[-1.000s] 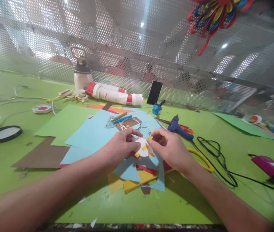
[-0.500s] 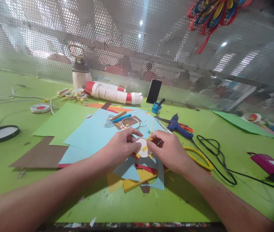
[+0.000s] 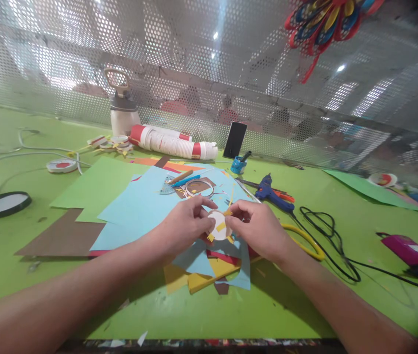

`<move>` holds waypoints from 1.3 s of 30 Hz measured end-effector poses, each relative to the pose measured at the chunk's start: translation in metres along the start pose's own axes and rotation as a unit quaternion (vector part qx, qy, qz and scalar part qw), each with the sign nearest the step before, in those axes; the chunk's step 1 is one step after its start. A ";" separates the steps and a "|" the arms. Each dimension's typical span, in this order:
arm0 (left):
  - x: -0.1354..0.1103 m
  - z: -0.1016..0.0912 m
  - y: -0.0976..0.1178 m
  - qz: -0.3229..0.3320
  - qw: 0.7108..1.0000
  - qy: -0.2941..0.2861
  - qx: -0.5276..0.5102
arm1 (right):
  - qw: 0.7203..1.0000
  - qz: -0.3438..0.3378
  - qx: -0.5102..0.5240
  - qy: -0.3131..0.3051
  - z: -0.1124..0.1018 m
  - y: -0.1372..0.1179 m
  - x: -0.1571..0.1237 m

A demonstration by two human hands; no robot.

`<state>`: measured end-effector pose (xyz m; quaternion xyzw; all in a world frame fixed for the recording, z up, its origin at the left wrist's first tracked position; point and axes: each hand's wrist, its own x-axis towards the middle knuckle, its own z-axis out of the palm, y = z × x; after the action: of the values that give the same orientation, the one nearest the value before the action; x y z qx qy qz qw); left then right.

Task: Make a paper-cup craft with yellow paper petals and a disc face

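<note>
Closely paired, the left hand [image 3: 184,223] and right hand [image 3: 260,228] pinch a small white paper disc [image 3: 214,219] edged with yellow strips [image 3: 221,226] above light-blue paper sheets [image 3: 138,206] on the green surface [image 3: 286,305], each grip closed on its rim; light, steady fingertip pressure likely keeps the strips flat.

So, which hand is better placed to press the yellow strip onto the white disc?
Probably the right hand: its fingertips touch the yellow strip; the left hand holds the white disc.
</note>
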<state>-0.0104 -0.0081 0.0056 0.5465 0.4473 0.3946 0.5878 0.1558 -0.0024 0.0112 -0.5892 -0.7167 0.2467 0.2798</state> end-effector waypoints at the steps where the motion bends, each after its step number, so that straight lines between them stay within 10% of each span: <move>1: 0.000 0.000 -0.001 0.001 1.000 0.000 0.001 | 1.000 0.000 -0.003 0.001 0.000 0.000 0.000; 39: 0.003 -0.001 -0.004 -0.014 1.000 0.001 -0.023 | 0.999 0.004 0.038 -0.034 -0.001 0.006 -0.002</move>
<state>-0.0102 -0.0057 0.0019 0.5259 0.4464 0.3969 0.6055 0.1613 -0.0030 0.0079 -0.5727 -0.7133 0.2945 0.2765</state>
